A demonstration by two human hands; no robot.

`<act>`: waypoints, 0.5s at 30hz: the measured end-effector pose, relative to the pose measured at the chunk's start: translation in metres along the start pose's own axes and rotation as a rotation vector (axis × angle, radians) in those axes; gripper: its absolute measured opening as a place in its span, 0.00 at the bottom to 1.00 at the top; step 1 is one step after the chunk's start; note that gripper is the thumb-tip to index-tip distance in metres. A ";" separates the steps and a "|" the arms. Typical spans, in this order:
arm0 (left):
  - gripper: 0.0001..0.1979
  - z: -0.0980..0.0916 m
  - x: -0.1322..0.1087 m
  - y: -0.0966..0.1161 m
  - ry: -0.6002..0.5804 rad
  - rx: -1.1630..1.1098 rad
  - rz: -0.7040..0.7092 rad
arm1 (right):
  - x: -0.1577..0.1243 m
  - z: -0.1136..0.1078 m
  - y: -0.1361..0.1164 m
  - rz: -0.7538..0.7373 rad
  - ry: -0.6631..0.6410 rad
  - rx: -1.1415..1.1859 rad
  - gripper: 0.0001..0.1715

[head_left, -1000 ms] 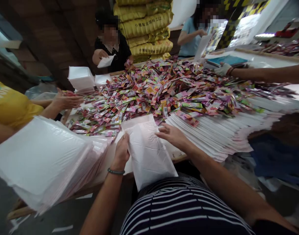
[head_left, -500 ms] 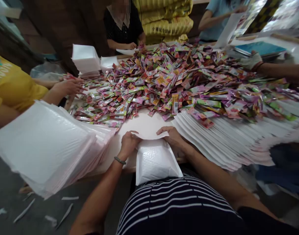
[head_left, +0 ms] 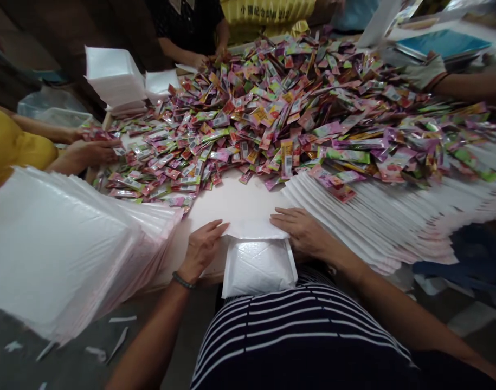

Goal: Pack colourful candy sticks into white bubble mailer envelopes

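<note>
A white padded mailer hangs over the table's front edge against my striped shirt, bulging in the middle. Its flap is folded over at the top. My left hand lies at the flap's left corner, fingers stretched out and fingertips touching it. On the opposite corner my right hand rests with its fingers extended flat; its thumb is hidden. Neither hand is wrapped round the mailer. Just beyond is the bare white tabletop.
A large heap of colourful small packets covers the table's middle. White mailers are stacked at left and fanned out at right. Co-workers' hands are at the left, far side and right, one gloved. Paper strips litter the floor.
The flap, held up by both hands before, is now folded down onto the mailer. My fingers have straightened out from their grip on its corners. The view has tilted downward.
</note>
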State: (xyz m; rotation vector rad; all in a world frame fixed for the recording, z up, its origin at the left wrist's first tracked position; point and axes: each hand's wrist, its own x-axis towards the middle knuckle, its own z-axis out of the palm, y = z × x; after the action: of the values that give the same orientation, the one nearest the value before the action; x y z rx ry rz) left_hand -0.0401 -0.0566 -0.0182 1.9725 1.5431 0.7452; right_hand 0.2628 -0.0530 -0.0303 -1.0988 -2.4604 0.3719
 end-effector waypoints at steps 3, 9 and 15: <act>0.17 0.003 0.002 -0.006 -0.073 0.353 0.260 | -0.007 0.005 0.000 -0.012 -0.091 -0.173 0.20; 0.20 0.005 -0.002 -0.003 -0.131 0.611 0.370 | -0.026 0.011 -0.005 0.007 -0.125 -0.251 0.24; 0.21 0.003 -0.001 0.014 -0.135 0.110 -0.125 | -0.009 -0.016 -0.038 0.129 -0.074 0.101 0.29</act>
State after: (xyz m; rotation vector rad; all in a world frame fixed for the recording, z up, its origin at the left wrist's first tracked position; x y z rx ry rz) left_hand -0.0289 -0.0608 -0.0106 1.9401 1.6382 0.4766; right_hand 0.2516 -0.0837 -0.0037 -1.2242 -2.4115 0.5797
